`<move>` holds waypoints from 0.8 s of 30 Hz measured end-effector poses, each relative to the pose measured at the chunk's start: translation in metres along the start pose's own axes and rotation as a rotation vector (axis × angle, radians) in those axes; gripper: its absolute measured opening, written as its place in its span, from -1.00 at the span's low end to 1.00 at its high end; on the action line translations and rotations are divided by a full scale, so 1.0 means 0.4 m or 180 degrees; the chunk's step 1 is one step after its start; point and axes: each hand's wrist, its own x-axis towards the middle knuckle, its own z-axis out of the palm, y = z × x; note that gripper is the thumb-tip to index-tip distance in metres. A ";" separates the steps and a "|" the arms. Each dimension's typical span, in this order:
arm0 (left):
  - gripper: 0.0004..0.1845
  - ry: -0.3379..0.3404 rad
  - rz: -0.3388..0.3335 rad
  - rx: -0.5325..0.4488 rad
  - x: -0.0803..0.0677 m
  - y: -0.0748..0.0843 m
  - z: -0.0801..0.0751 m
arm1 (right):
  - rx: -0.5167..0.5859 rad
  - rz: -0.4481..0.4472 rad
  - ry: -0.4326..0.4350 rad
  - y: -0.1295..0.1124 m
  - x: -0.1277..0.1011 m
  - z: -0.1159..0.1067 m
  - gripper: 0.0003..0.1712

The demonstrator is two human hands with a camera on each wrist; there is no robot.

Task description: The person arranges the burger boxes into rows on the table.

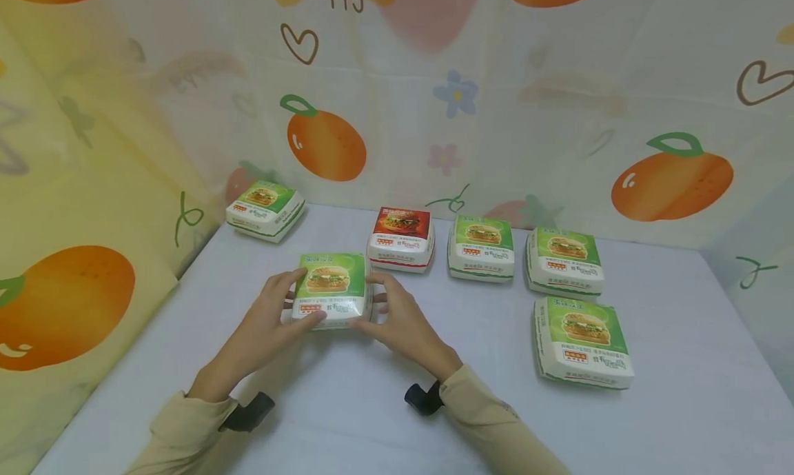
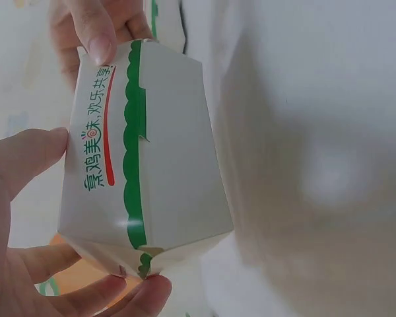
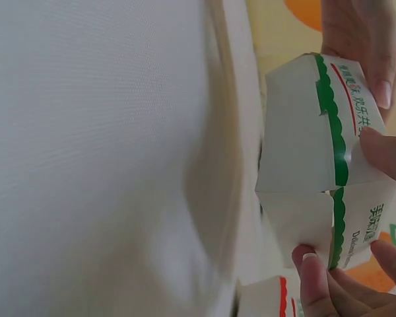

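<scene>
Nearest the camera: two beige sleeves (image 1: 490,420), each with a black wrist strap. Just beyond, left hand (image 1: 269,320) and right hand (image 1: 403,316) wrapped round a green-topped burger box (image 1: 331,289), thumbs along its front edge, fingers curled against its left and right sides. Box seen closed, lid down, a burger picture on its green top; contents hidden. From the left wrist view, the same box (image 2: 145,165) pinched between a thumb on its printed lid edge and fingers under its lower corner, a scalloped green band running along the seam. From the right wrist view, box (image 3: 310,165) gripped likewise, fingertips (image 3: 313,281) pressed on its white side wall. Box held low over the pale grey table (image 1: 372,406), left of centre; whether resting or just lifted could not be told.

To the right, near the front, another green box (image 1: 583,340), closed. Farther back, a row of three closed boxes: a red-topped box (image 1: 402,239), then a green box in the middle (image 1: 482,247), then a green box at the right end (image 1: 564,261). At the far left corner, apart from the row, one more green box (image 1: 265,209), closed as well. Behind everything, a backdrop printed with oranges (image 1: 325,144), hearts and flowers.
</scene>
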 end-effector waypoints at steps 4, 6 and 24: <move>-0.14 -0.0039 0.0080 -0.0011 -0.001 0.016 0.019 | -0.0041 0.0060 0.0024 0.008 -0.025 -0.023 -0.07; -0.15 -0.0076 0.0115 -0.0032 -0.001 0.023 0.029 | -0.0060 0.0091 0.0032 0.012 -0.037 -0.034 -0.03; -0.18 -0.0360 0.0382 -0.0124 0.018 0.088 0.116 | -0.0248 0.0503 0.0012 0.035 -0.126 -0.142 0.10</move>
